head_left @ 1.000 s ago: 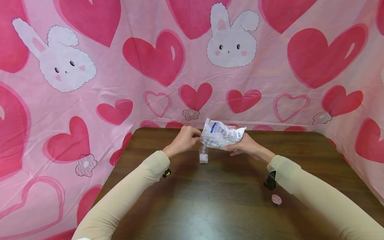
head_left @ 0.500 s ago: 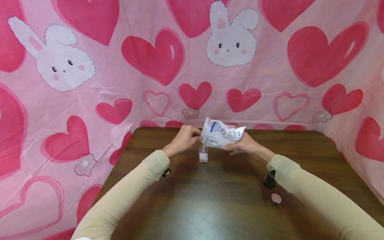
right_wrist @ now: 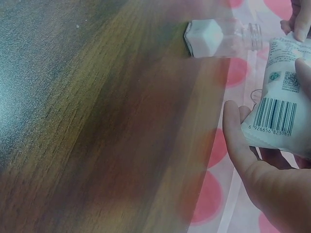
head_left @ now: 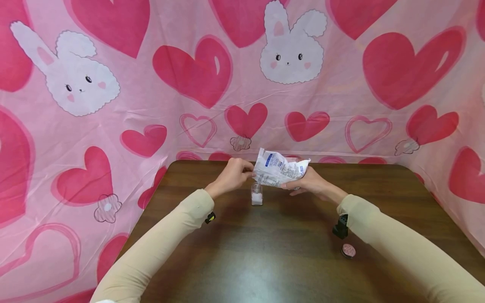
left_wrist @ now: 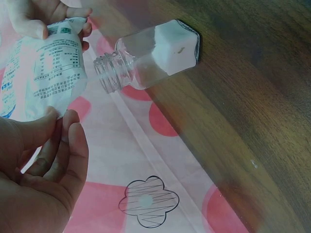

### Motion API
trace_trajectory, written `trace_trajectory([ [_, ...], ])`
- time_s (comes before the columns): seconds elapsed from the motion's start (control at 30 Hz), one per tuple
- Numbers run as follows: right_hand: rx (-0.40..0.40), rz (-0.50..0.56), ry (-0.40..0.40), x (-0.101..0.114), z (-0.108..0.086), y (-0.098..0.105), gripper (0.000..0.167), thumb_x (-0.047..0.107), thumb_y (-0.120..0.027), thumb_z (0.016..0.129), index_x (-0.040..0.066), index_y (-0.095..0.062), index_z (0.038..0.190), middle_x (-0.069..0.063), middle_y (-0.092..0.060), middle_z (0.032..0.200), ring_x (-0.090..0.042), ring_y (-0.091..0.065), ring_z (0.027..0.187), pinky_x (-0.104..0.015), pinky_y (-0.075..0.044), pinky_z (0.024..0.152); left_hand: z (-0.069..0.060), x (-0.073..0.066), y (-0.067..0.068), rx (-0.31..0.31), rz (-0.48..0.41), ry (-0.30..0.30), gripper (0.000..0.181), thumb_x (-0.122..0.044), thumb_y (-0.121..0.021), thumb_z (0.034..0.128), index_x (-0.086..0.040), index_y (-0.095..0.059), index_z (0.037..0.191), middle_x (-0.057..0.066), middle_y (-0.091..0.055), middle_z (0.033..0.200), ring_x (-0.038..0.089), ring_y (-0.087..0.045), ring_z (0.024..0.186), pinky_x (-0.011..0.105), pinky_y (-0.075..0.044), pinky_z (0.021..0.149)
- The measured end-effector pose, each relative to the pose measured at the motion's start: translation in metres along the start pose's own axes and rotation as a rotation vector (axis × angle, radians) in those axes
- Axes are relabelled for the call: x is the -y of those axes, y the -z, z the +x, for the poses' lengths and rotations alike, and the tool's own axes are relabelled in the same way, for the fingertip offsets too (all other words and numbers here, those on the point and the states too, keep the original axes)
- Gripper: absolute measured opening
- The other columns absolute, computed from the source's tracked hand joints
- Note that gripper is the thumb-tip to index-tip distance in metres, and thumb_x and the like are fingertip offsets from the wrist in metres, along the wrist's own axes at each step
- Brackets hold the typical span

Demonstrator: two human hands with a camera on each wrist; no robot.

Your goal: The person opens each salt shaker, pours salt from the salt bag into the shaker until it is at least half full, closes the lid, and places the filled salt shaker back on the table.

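Note:
A white printed bag [head_left: 280, 169] is tilted in the air between both hands, its lower left corner just above the glass jar [head_left: 257, 195]. The left hand [head_left: 234, 174] pinches that corner of the bag [left_wrist: 53, 77] between thumb and fingers. Round the other end, the right hand [head_left: 310, 183] grips the bag, and a barcode shows beside its fingers in the right wrist view. Upright on the table, the lidless jar [left_wrist: 146, 53] holds white grains in its lower part. Whether any grains are falling, I cannot tell.
A pink perforated lid [head_left: 348, 251] lies on the brown wooden table [head_left: 242, 261], close to the right forearm. Behind and beside the table hangs a pink cloth [head_left: 204, 21] with hearts and rabbits. Each wrist carries a small dark device.

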State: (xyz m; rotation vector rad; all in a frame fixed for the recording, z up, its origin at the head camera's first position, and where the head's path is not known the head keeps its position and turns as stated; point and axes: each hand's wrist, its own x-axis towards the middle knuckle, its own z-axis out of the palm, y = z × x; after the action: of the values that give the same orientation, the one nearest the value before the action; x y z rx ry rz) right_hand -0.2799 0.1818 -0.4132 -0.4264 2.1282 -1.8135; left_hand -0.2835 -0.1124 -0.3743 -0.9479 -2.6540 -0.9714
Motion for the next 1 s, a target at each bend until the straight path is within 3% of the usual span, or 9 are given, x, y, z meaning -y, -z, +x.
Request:
trace_trajectory([
  [1.0,0.001,0.005,-0.004,0.0003,0.0002,-0.0008,0.058,0.005,-0.089,0.085,0.002,-0.060,0.135,-0.017,-0.073,0.119,-0.031,-0.072,0.103,-0.068,-0.053,0.088,-0.0004,0.0009,-0.0006,0.004,-0.002,0.009,0.005,0.001,-0.079,0.0925,-0.002,-0.082,0.096,0.005,-0.076,0.088,0.014,-0.059,0.071,0.026,-0.052,0.064],
])
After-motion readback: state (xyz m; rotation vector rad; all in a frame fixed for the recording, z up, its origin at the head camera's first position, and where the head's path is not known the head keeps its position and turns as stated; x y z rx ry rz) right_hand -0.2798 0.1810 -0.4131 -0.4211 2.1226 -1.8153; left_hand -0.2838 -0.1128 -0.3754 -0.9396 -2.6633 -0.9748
